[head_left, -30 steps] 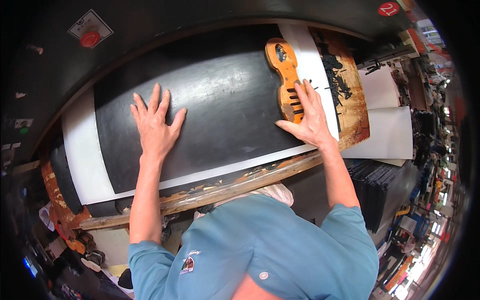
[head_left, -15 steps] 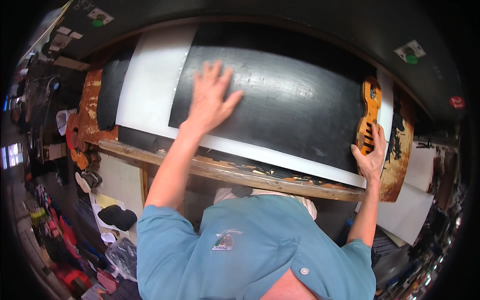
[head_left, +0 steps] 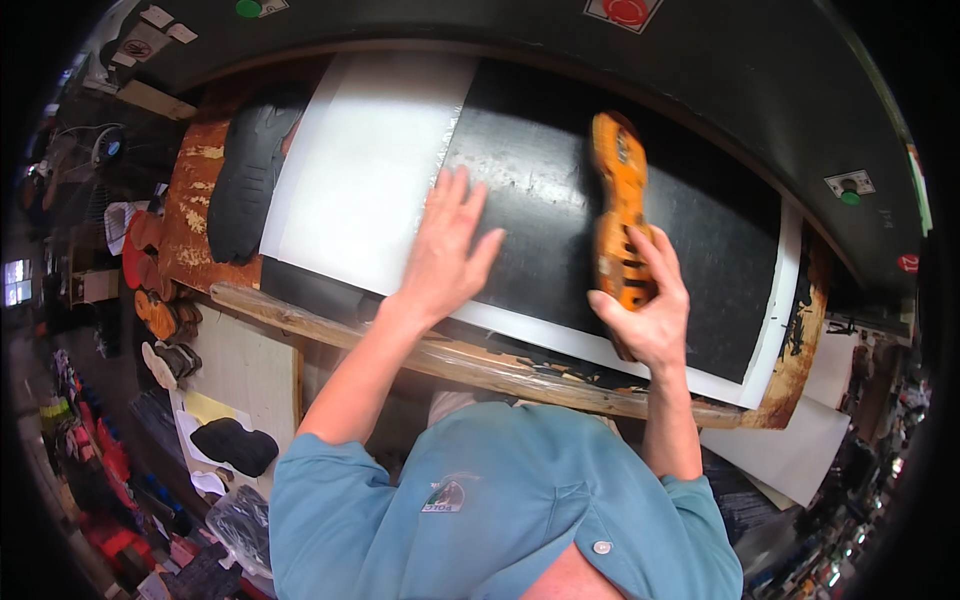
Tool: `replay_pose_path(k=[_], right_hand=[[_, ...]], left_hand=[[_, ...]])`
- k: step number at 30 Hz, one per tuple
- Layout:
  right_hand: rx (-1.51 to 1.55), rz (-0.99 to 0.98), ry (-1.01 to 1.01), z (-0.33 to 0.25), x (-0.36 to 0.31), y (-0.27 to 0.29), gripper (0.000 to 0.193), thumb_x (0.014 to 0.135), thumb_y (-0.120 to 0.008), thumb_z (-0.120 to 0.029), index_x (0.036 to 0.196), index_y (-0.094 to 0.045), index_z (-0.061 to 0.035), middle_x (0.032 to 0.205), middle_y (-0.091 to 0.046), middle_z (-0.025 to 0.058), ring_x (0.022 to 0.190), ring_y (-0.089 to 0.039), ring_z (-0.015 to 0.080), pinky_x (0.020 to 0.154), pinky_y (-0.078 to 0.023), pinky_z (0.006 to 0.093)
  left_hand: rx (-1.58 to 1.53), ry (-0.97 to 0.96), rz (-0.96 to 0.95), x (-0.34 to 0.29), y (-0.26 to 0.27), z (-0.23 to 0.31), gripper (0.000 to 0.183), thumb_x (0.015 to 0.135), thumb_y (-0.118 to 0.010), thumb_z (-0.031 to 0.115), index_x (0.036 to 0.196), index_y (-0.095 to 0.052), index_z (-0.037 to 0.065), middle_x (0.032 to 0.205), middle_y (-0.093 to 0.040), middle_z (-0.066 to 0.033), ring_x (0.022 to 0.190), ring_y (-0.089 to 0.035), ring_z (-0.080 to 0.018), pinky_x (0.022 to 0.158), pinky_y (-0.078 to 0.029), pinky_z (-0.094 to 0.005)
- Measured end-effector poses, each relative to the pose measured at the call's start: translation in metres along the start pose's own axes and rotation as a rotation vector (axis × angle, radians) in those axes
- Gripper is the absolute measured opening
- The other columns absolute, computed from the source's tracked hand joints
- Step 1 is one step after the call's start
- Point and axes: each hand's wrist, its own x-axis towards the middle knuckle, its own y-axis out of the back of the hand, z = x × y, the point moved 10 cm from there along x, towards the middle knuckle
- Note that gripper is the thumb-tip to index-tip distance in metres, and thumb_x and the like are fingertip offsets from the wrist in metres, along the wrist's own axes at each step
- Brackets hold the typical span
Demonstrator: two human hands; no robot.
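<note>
My right hand (head_left: 652,312) grips the near end of an orange, sole-shaped cutting die (head_left: 618,180) with slots cut through it. The die is over the middle of a glossy black sheet (head_left: 715,270); whether it touches the sheet I cannot tell. With fingers stretched out, my left hand (head_left: 445,250) is at the left edge of the black sheet and holds nothing. Beneath the black sheet is a larger white board (head_left: 370,160), bare on its left and along its near and right margins.
A stack of dark sole-shaped pieces (head_left: 248,180) lies left of the board on the worn brown bench (head_left: 185,220). A wooden rail (head_left: 450,355) with scraps behind it runs along the near edge. The dark machine beam (head_left: 480,32) carries green and red buttons. More dies (head_left: 160,315) hang at left.
My right hand has brought the die from the sheet's right edge leftward to its middle. My left hand remains open near the sheet's left edge. The view has shifted.
</note>
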Motion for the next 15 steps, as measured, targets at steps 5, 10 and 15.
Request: replay_pose_path(k=[5,10,15], right_hand=[[-0.28,-0.003,0.14,-0.05,0.039,-0.079,0.085,0.067,-0.087,-0.031,0.142,-0.065,0.003,0.155,-0.046,0.0356,0.133,-0.052,0.0464,0.113,-0.049,0.0494],[-0.417,0.121,0.139,-0.074,0.065,-0.137,0.081,0.068,-0.087,-0.03,0.14,-0.066,0.0017,0.149,-0.049,0.0328,0.124,-0.053,0.0471,0.11,-0.048,0.0511],[-0.487,0.165,0.134,-0.087,0.069,-0.163,0.075,0.07,-0.086,-0.028,0.136,-0.067,0.0039,0.142,-0.045,0.0371,0.118,-0.05,0.0499,0.102,-0.047,0.0559]], left_hand=[[0.009,-0.074,-0.038,-0.019,0.03,-0.034,0.067,0.099,-0.07,0.005,0.16,-0.044,-0.002,0.157,-0.055,-0.0251,0.152,-0.044,-0.0469,0.126,-0.033,-0.0604],[-0.015,-0.085,-0.054,-0.023,0.024,-0.043,0.069,0.097,-0.07,0.002,0.16,-0.042,-0.003,0.153,-0.058,-0.0246,0.151,-0.045,-0.0485,0.124,-0.034,-0.0611],[-0.065,-0.077,-0.065,-0.021,0.024,-0.046,0.071,0.095,-0.066,-0.002,0.161,-0.039,-0.006,0.148,-0.06,-0.0265,0.149,-0.046,-0.0504,0.124,-0.034,-0.0621]])
